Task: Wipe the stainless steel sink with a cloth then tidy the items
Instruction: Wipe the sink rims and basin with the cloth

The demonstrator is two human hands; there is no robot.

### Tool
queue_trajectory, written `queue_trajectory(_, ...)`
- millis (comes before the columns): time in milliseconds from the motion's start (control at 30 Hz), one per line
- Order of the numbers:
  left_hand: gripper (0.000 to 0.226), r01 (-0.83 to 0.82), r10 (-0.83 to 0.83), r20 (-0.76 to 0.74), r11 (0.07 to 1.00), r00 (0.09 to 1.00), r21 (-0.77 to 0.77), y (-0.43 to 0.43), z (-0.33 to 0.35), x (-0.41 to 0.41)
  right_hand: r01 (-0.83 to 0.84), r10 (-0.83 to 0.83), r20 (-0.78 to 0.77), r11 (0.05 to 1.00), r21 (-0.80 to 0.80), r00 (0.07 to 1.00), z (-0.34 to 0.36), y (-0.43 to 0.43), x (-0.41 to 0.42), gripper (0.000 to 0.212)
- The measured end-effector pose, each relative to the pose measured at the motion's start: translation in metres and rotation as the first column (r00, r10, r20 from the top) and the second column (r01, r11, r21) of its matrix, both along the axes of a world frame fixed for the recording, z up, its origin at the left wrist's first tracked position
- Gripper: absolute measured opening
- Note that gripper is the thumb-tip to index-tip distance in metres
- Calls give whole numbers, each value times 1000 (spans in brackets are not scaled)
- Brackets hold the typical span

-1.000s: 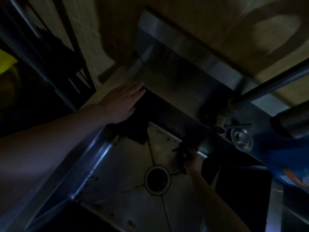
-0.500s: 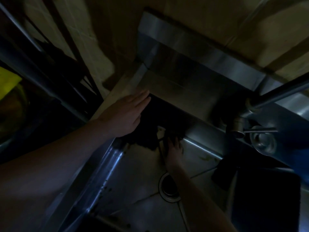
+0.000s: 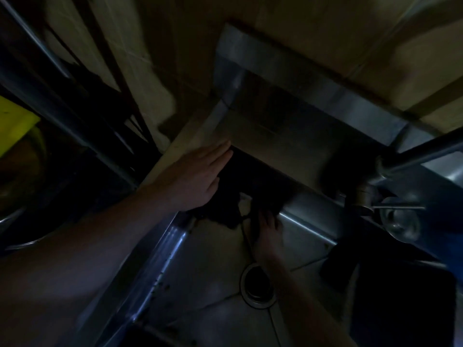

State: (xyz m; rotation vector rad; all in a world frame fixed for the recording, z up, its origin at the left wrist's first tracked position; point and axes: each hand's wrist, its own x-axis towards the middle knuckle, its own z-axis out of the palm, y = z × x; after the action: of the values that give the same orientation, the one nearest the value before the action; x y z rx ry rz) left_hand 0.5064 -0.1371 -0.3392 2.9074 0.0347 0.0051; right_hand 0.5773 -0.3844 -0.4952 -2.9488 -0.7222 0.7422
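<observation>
Dimly lit, the stainless steel sink (image 3: 200, 284) has the left hand (image 3: 198, 176) lying flat, fingers straight, on its side rim. Below it in the basin, the right hand (image 3: 268, 231) presses outstretched fingers on the dark cloth (image 3: 265, 201), just beyond its fingertips at the far wall; the drain (image 3: 255, 289) lies beside its wrist.

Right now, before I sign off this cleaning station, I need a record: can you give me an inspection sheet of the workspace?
Surface: steel sink, dark specks along its left wall, drain in the floor; ragged dark patch in the back-left corner, cloth or shadow unclear.
Job's things: dark cloth at the back wall, under the right hand.
Clutter: dark container at the basin's right; round glassy thing by the tap.
Hands: left hand flat on the left rim; right hand on the cloth, grip too dark to tell.
Cables: nothing seen.
Surroundings: tiled wall; yellow thing far left; very dim light.
</observation>
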Motion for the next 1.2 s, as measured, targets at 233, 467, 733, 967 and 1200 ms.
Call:
queue_trajectory(233, 64, -8, 7, -20, 1000, 1000, -16, 1, -1, 1, -203, 198, -52, 971, -130, 979, 0, 38, 5, 68)
queue_trajectory(467, 63, 6, -6, -15, 1000, 1000, -4, 0, 1, 0, 162, -163, -72, 987, -10, 984, 10, -45, 6, 73)
queue_trajectory(733, 66, 3, -1, -34, 998, 999, 62, 0, 0, 1, 534, -526, -92, 833, 149, 846, 10, -68, 8, 69)
queue_trajectory(967, 66, -4, 6, -31, 998, 1000, 63, -1, 3, 0, -131, 145, -63, 974, 183, 987, -4, -19, -16, 61)
queue_trajectory(1200, 66, 2, 1, -43, 998, 999, 66, -1, 3, 0, 292, -302, 116, 952, 96, 946, 5, -96, 13, 66)
